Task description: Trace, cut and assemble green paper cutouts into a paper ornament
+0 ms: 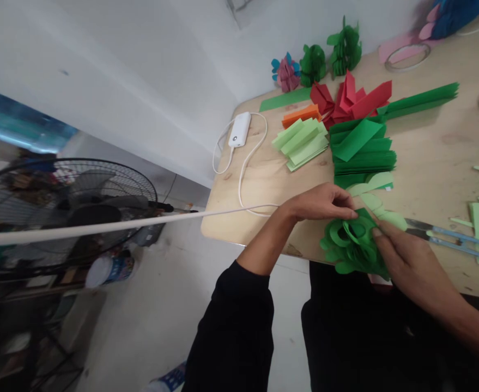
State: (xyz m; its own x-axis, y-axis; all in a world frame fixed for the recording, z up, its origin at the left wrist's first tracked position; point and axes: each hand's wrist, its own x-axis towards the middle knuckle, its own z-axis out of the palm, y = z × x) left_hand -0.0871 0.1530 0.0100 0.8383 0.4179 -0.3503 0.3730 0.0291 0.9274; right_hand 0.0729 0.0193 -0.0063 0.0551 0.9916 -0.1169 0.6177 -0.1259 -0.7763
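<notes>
At the table's front edge I hold a dark green paper flower [353, 247] made of looped, layered petals. My left hand [325, 202] pinches its upper left part between thumb and fingers. On the other side my right hand [406, 253] grips it, thumb on top; the lower fingers are hidden. Light green paper petals [380, 209] lie just behind the flower, partly covered by it. A pair of scissors [464, 239] with light blue handles rests by my right hand, blades toward it.
Behind my hands lie folded dark green paper [362, 152], light green strips [302, 141] and red paper [351, 100]. A white power bank [240, 129] with a cable sits left. Tape rolls [407, 57] and finished paper ornaments [345, 49] stand farther back. A fan [67, 201] occupies the left.
</notes>
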